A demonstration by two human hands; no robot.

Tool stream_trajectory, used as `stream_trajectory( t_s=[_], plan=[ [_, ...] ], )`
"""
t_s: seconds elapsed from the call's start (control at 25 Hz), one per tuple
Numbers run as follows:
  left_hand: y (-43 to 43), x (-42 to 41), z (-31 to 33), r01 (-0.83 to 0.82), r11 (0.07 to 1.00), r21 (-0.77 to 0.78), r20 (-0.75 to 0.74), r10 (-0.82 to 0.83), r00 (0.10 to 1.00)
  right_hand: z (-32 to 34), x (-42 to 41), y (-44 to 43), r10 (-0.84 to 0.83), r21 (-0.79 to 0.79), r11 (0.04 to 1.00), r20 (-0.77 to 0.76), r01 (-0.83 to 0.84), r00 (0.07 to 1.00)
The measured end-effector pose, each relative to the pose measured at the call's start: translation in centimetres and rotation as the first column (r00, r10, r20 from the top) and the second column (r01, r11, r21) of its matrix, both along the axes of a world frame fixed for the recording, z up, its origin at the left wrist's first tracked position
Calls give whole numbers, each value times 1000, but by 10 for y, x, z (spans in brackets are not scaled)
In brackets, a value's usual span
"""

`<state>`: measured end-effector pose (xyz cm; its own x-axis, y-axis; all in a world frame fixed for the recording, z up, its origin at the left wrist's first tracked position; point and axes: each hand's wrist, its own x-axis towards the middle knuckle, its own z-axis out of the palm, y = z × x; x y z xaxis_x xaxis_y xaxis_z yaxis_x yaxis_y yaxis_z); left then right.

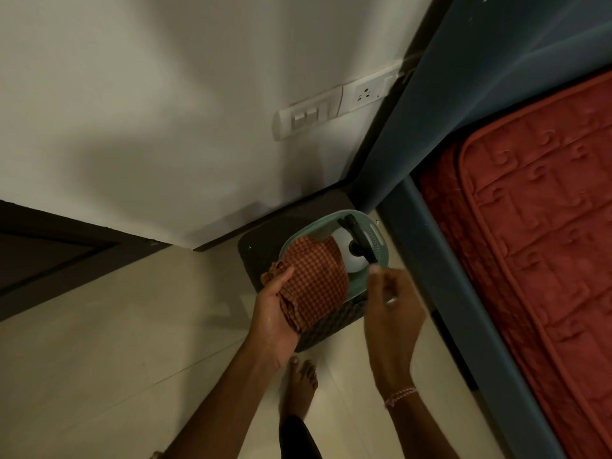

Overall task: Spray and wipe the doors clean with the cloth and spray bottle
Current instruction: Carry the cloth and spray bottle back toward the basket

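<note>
The person is standing over a pale green basket (pixel 373 232) resting on a dark woven stool (pixel 323 329) in the corner between the wall and the bed, and seems to be gathering the supplies, with no spraying or wiping begun. The left hand (pixel 276 304) is gripping the checked cloth (pixel 314 276), fingers curled round its bunched edge while it is lying half in the basket. The right hand (pixel 394 309) is hovering just beside the black trigger of the white spray bottle (pixel 347 256) sitting in the basket; its fingers are blurred, so whether they are pinching the trigger is unclear. Next, a firm hold on the bottle's neck is probably needed before lifting. Counted: one cloth, one bottle, one basket, two hands.
</note>
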<state>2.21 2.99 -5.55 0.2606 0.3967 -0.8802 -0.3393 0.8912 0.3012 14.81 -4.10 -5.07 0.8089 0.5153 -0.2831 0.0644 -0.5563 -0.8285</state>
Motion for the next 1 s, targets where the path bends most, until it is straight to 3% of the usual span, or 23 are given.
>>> stream_trajectory(
  t_s=[0.12,0.2,0.28,0.36,0.4,0.48,0.56,0.68,0.76,0.84,1.0],
  plan=[
    [2,-3,-1,-8,1000,-9,4,9,1000,-10,-12,4,150,-97,976,-362,-197,920],
    [2,-5,-5,9,1000,9,-3,-9,1000,-15,-9,16,157,-71,973,-491,-219,857],
    [0,-8,-13,51,997,57,-22,-50,999,-21,-3,22,134,-75,977,-511,-199,849],
    [0,-8,-20,163,975,151,-154,-140,978,-30,-1,21,144,-137,970,-336,-199,931],
    [2,-8,-24,278,932,234,-292,-206,934,-34,-1,21,142,-166,969,-235,-183,962],
    [6,-8,-33,558,744,367,-629,-243,738,-40,-3,21,103,-178,976,-112,-122,988],
    [10,-9,-38,735,583,345,-826,-184,533,-45,-3,20,95,-152,982,-89,-108,991],
    [14,-12,-46,872,380,307,-922,-109,372,-56,-1,16,214,-241,948,-5,-209,977],
    [18,-14,-49,924,250,289,-947,-67,314,-66,-1,14,299,-322,907,41,-270,953],
    [22,-14,-53,939,187,287,-954,-38,299,-69,-6,13,391,-341,879,120,-332,912],
    [22,-10,-58,950,90,300,-951,-54,305,-80,-14,7,579,-293,814,483,-502,657]
  ],
)
